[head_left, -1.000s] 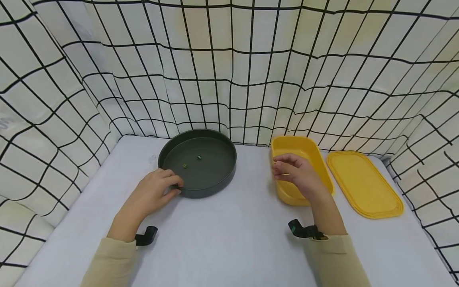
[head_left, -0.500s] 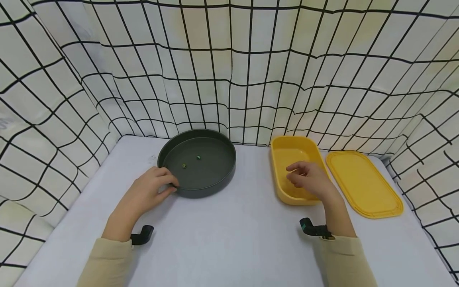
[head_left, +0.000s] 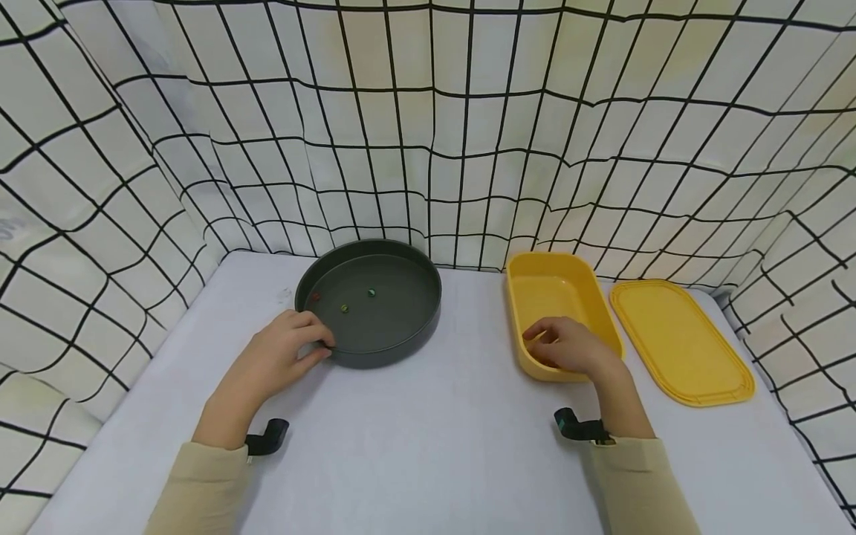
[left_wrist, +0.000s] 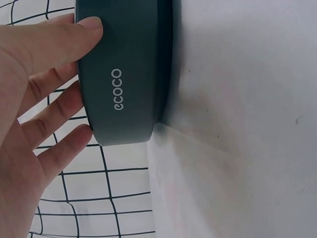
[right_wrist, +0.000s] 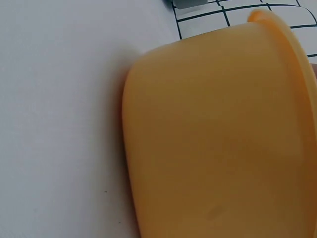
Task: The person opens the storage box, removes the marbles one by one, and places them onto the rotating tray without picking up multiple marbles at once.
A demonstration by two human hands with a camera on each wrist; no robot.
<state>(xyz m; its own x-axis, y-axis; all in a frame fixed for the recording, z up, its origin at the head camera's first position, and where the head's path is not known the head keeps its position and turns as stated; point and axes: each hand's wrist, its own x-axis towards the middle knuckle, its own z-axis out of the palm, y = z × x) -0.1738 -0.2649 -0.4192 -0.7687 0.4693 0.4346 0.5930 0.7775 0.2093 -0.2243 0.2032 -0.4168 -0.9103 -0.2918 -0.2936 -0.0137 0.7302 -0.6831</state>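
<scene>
My left hand (head_left: 284, 353) grips the near-left rim of a dark green round pan (head_left: 394, 327). In the left wrist view, the thumb (left_wrist: 91, 29) lies on the pan's outer wall, marked "ecoco", and the other fingers reach behind the rim. Inside the pan sit a red marble (head_left: 316, 296), a yellow-green marble (head_left: 344, 307) and a green-and-white marble (head_left: 371, 293). My right hand (head_left: 568, 345) reaches down into a yellow box (head_left: 551, 275), fingers bent, fingertips hidden; I cannot tell what they hold. The right wrist view shows mostly the box's outer wall (right_wrist: 213, 129).
A yellow lid (head_left: 682, 342) lies flat on the white table (head_left: 428, 446), right of the box. Black-grid netting (head_left: 448, 148) over pale cloth closes off the back and both sides, close behind the pan and box.
My right hand has drawn back from over the box's left rim and dipped lower inside the box. A red marble now shows near the pan's left wall. The left hand has shifted slightly left.
</scene>
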